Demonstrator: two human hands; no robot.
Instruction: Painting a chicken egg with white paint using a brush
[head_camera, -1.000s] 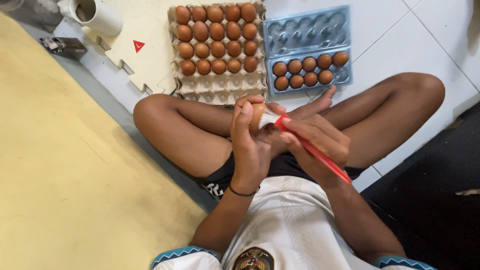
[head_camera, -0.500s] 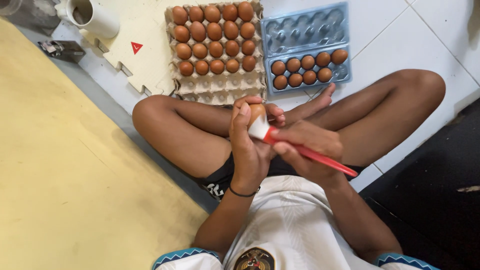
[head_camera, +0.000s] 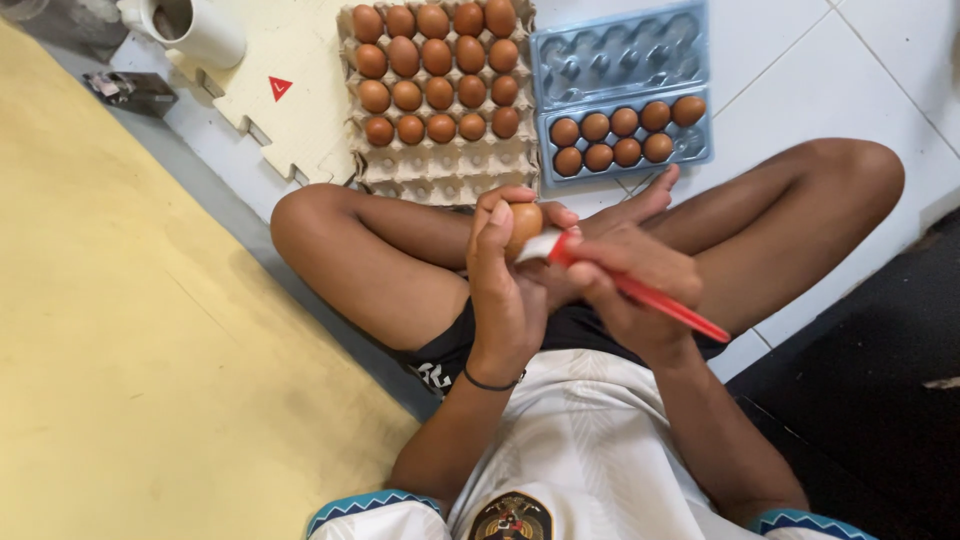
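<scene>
The left hand (head_camera: 505, 290) was closed around a brown egg (head_camera: 524, 224), fingers wrapped over its near side, holding it above the crossed legs at frame centre. The right hand (head_camera: 630, 285) was closed in a pinch grip on a red-handled brush (head_camera: 640, 293); the white brush head touched the egg at its 5 o'clock side, the handle running toward 4 o'clock. Judged step: brushing the egg's shell. At 12 o'clock from the hands stood a grey cardboard egg tray (head_camera: 440, 165), its far rows filled, the near rows empty. At 1 o'clock lay a blue plastic carton (head_camera: 620, 55), nine eggs in its near half. The next move would call for light brush pressure and a secure, gentle grip while turning the egg
</scene>
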